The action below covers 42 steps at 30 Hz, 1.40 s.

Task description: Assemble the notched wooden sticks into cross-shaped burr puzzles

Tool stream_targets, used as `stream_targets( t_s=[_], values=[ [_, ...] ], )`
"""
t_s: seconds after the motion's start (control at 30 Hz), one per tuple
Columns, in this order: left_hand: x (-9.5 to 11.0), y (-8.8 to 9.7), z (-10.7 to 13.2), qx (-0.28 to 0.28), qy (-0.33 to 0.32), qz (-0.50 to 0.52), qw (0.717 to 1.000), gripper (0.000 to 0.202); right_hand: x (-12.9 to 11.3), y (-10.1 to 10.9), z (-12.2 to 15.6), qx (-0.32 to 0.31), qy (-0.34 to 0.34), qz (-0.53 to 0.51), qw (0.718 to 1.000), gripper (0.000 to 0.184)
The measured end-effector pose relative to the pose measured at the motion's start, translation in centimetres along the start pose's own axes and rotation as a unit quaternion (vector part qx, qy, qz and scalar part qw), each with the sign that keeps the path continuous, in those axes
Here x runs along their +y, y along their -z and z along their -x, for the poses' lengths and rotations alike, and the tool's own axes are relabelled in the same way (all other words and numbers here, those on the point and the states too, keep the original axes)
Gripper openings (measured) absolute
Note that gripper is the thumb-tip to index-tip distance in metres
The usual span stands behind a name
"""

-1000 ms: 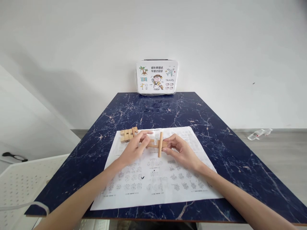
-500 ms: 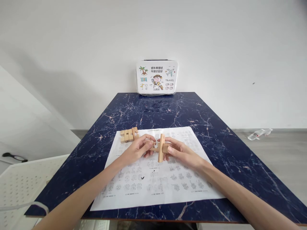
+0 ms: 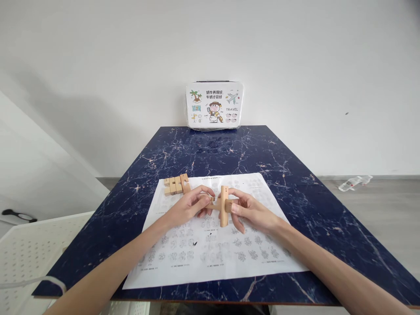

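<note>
Both of my hands hold a cross of light wooden puzzle bars (image 3: 224, 205) just above a white printed instruction sheet (image 3: 215, 249). My left hand (image 3: 190, 205) pinches the left end of the horizontal bar. On the cross's right side, my right hand (image 3: 251, 211) grips the other end, thumb on top. An upright bar stands through the crossing. A cluster of several loose notched wooden pieces (image 3: 176, 184) lies at the sheet's far left corner, a short way beyond my left hand.
The sheet lies on a dark blue marble-patterned table (image 3: 295, 183). A white cartoon-printed box (image 3: 215, 105) stands against the wall at the far edge. A white perforated surface (image 3: 29, 249) is at the lower left. A plastic bottle (image 3: 352, 183) lies on the floor, right.
The wooden cross has been lifted and turned, so the long bar now stands more upright. Both hands have closed in around it and shifted slightly towards me.
</note>
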State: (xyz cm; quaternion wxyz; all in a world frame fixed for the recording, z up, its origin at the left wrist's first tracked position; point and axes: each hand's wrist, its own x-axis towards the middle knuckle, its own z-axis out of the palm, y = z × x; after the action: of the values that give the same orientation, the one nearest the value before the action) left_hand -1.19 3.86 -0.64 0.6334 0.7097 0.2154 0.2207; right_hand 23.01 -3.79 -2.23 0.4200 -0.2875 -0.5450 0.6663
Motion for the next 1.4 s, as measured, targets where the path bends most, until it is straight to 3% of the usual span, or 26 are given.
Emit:
stream_targets(
  t_s=[0.47,0.83,0.9,1.0,1.1,1.2,1.33,1.4],
  values=[
    [-0.4,0.0,-0.2,-0.01,-0.004,0.008,1.0,0.03,0.5,-0.1,0.0,0.059,0.003,-0.044,0.997,0.05],
    [0.7,-0.2,-0.2,-0.007,-0.018,-0.009,1.0,0.033,0.9,0.5,0.2,0.098,0.003,-0.057,0.994,0.052],
    [0.7,0.3,-0.3,0.018,-0.026,-0.005,0.999,0.034,0.8,1.1,0.4,0.122,0.019,-0.065,0.99,0.056],
    [0.7,1.1,-0.3,0.12,-0.034,-0.021,0.992,0.035,0.2,1.6,0.5,0.172,0.047,-0.055,0.982,0.054],
    [0.6,1.5,-0.3,0.23,-0.032,-0.109,0.966,0.035,-0.5,1.2,0.1,0.195,0.024,-0.029,0.98,0.049],
    [0.3,1.3,-0.3,0.289,-0.018,-0.261,0.921,0.039,-0.5,0.2,-0.4,0.204,-0.01,0.038,0.978,0.047],
    [-0.3,0.9,-0.3,0.294,-0.015,-0.46,0.838,0.033,0.3,-0.6,-0.7,0.223,-0.021,0.14,0.964,0.06],
    [-0.6,0.7,-0.4,0.27,-0.013,-0.506,0.819,0.03,0.8,-0.6,-0.7,0.239,-0.019,0.175,0.955,0.068]
  ],
)
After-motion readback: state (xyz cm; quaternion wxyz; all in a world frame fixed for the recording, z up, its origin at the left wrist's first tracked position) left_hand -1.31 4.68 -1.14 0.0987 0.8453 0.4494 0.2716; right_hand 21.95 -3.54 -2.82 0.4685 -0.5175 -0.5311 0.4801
